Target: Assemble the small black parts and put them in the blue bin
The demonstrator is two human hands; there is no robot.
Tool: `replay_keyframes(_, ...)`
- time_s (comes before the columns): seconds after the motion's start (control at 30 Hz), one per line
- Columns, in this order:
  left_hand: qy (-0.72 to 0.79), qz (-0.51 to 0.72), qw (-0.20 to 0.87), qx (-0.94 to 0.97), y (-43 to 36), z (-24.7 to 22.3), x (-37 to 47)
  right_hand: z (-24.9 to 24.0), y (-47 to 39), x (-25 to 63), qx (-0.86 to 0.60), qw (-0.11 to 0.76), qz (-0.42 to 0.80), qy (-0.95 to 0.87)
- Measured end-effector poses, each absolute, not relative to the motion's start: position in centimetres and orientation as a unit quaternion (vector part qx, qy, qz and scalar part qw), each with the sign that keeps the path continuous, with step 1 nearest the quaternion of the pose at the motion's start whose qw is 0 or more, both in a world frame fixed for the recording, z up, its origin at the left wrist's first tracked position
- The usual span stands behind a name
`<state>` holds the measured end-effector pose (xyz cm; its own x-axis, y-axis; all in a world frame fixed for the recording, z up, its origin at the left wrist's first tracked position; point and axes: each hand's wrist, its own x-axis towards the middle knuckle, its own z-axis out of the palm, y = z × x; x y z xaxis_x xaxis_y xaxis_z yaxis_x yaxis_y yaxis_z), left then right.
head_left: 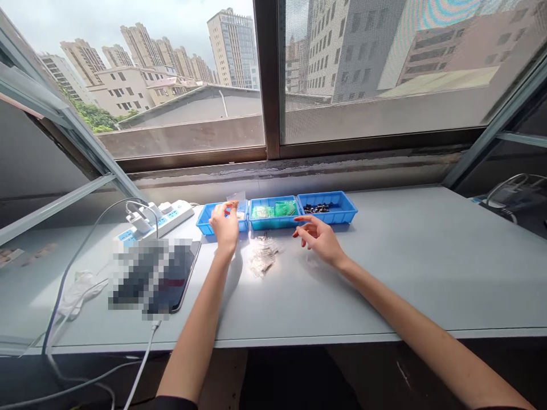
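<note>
My left hand (225, 229) is over the left blue bin (205, 226), thumb and fingers pinched together. Right by those fingertips shows a clear plastic piece (237, 197), perhaps a small bag; whether the fingers grip it is hard to make out. My right hand (319, 240) hovers over the table, in front of the right blue bin (347, 215), its fingers curved and apart with nothing in them. Between the hands lies a pile of small clear packets (264, 257). The middle blue bin (273, 224) contains green and pale pieces, while small dark parts (317, 208) lie in the right one.
A white power strip (177, 215) with plugs stands at the left, near a dark phone-like device (182, 279), partly blurred out. Cables (64, 285) run over the table's left side. Behind the bins rises the window frame (269, 85).
</note>
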<state>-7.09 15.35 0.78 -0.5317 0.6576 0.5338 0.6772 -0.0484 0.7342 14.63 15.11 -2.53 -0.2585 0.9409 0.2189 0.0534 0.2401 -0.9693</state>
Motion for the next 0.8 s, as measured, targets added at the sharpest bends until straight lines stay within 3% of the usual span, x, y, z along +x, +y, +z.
replay_keyframes(0.4, -0.782, -0.368, 0.024, -0.503, 15.5, -0.2, -9.0, -2.6, 14.4, 14.6, -0.377, 0.452, 0.472, -0.656)
replay_keyframes(0.67, -0.742, -0.328, 0.057, -0.582, 15.8, -1.0, -9.7, -2.6, 14.6, 14.6, -0.369, 0.442, 0.449, -0.683)
replay_keyframes(0.8, -0.669, -0.380, 0.156, -0.620, 14.5, 0.5, -8.0, -2.6, 15.2, 15.0, -0.363, 0.438, 0.394, -0.722)
